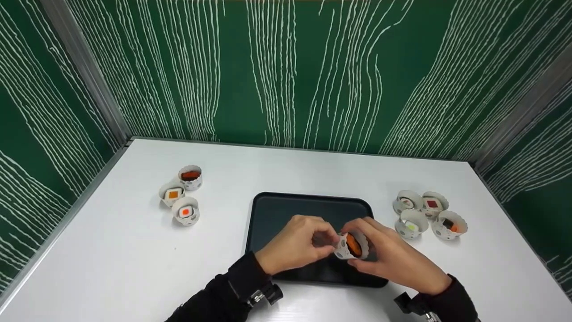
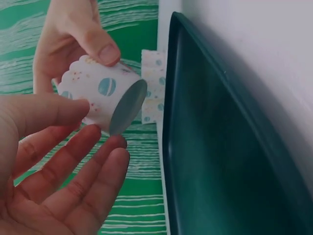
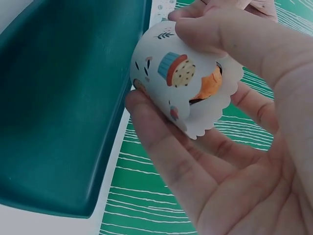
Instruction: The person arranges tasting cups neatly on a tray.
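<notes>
A white paper baking cup [image 1: 344, 249] with cupcake prints and a scalloped rim is held tilted over the dark tray [image 1: 286, 210]. Inside it lies a small sushi-like piece [image 1: 354, 245], orange with a dark band. My right hand [image 1: 393, 255] grips the cup, its thumb [image 3: 205, 36] on one side and fingers on the other. From the left, my left hand [image 1: 299, 243] pinches the same cup, thumb and fingertips at its wall. In the left wrist view the cup's bottom [image 2: 129, 107] faces the tray side.
Three similar cups, one of them a cup [image 1: 186, 218] with a white and orange piece, stand at left. Several more, including a cup [image 1: 449, 231] with a black and orange piece, cluster at right on the white table [image 1: 111, 250]. Green walls [image 1: 304, 67] with white lines enclose it.
</notes>
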### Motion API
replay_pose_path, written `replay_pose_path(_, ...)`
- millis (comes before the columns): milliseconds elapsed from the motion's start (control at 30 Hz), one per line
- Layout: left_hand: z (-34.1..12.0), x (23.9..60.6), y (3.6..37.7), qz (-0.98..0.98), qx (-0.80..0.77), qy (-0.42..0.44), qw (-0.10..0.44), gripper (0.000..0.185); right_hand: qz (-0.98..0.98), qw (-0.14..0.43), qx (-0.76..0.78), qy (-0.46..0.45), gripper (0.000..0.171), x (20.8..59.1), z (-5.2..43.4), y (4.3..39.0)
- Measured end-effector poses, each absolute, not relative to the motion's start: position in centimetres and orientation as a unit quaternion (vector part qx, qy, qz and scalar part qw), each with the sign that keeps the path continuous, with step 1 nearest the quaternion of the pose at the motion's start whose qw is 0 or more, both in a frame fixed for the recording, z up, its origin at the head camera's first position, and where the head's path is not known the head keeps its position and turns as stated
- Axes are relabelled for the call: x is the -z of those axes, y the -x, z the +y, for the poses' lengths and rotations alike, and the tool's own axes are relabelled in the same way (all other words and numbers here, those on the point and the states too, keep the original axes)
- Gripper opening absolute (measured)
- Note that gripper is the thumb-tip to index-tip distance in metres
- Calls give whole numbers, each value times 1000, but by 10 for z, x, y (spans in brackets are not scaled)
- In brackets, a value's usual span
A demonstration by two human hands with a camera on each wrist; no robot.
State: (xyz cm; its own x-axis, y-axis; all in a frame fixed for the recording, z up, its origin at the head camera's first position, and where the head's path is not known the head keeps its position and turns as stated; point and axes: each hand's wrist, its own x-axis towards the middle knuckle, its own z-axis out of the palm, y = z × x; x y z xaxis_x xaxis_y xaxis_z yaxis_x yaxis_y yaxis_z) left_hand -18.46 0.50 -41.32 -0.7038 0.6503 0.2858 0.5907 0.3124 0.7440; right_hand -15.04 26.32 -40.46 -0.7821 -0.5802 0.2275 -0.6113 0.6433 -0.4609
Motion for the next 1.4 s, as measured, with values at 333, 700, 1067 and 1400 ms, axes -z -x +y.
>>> replay_pose_path(333, -14, 398, 187, 832, -404, -379, -2, 9, -912, 21, -259, -318, 58, 398, 259, 157)
replay_pose_path(700, -44, 388, 182, 851, -377, -365, -25, 12, -910, 30, -237, -340, 58, 392, 248, 176)
replay_pose_path(1067, -77, 389, 177, 870, -361, -336, -4, 15, -907, 18, -207, -367, 54, 385, 223, 204)
replay_pose_path(1400, -95, 390, 178, 886, -341, -314, 16, 15, -915, -6, -178, -361, 51, 386, 195, 230)
